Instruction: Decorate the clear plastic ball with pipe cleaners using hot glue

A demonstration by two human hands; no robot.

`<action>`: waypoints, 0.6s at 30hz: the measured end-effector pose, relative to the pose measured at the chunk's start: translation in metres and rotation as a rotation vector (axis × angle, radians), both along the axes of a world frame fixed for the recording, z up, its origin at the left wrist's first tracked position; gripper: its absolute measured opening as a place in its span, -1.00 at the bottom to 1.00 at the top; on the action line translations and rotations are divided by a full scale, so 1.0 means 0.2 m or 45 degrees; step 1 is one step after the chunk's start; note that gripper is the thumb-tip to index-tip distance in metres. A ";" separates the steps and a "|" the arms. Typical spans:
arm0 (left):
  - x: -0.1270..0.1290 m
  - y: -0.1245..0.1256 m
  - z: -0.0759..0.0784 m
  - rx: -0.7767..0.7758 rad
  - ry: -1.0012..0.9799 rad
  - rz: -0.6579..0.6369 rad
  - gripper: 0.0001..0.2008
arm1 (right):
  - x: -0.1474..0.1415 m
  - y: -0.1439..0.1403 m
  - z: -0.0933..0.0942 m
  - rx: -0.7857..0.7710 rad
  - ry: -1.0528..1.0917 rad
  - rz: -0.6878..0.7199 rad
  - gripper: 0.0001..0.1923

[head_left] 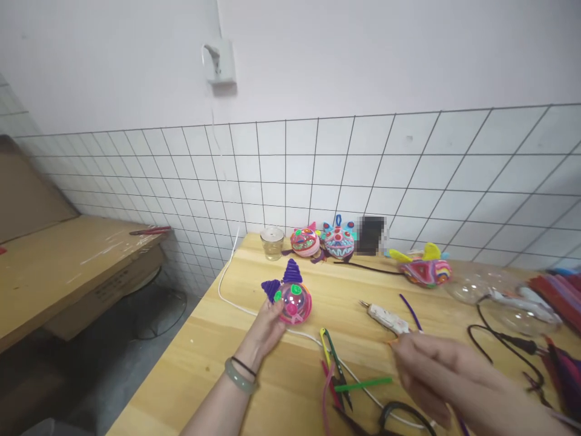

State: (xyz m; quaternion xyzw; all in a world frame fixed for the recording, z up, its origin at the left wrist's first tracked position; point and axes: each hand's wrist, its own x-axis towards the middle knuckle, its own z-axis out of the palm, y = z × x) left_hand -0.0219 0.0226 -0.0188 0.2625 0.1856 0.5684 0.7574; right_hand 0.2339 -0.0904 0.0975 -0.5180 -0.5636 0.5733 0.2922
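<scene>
Two hands work over the table (218, 363): the left hand (267, 327) grips a pink ball toy (293, 300) with purple ears, near the table's left edge. The right hand (436, 369), fingers pinched narrow on something orange too small to identify, hovers beside the glue gun (388, 318).

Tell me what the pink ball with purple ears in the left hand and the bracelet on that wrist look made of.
The pink ball, held by the left hand, looks like a clear glossy plastic dome, since it glints, wrapped in fuzzy pipe-cleaner coils; its purple ears are the same coiled fuzz. The bracelet looks like smooth pale green stone or glass, possibly jade; the frame cannot settle it.
</scene>
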 end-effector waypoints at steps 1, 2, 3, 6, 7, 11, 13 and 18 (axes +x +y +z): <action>0.00 0.00 0.00 0.015 0.027 -0.017 -0.48 | -0.04 0.03 -0.01 -0.040 -0.007 -0.021 -0.47; 0.01 -0.01 0.00 0.028 0.053 -0.029 -0.46 | -0.08 0.06 -0.05 -0.039 -0.020 -0.083 -0.46; 0.01 -0.01 0.00 0.041 0.084 -0.039 -0.44 | -0.12 0.07 -0.09 -0.006 -0.020 -0.139 -0.49; 0.01 -0.01 -0.02 0.077 0.174 -0.023 -0.39 | -0.21 0.11 -0.27 0.167 0.048 -0.286 -0.61; 0.02 -0.01 -0.02 0.088 0.209 -0.006 -0.38 | -0.24 0.12 -0.32 0.203 0.065 -0.325 -0.59; 0.02 -0.02 -0.04 0.163 0.367 0.044 -0.36 | -0.28 0.20 -0.45 0.244 0.101 -0.374 -0.43; 0.03 -0.03 -0.03 0.198 0.469 0.020 -0.33 | -0.30 0.24 -0.47 0.217 0.172 -0.327 -0.37; 0.03 -0.06 -0.01 0.256 0.610 -0.094 -0.24 | -0.35 0.28 -0.52 0.167 0.425 -0.338 -0.28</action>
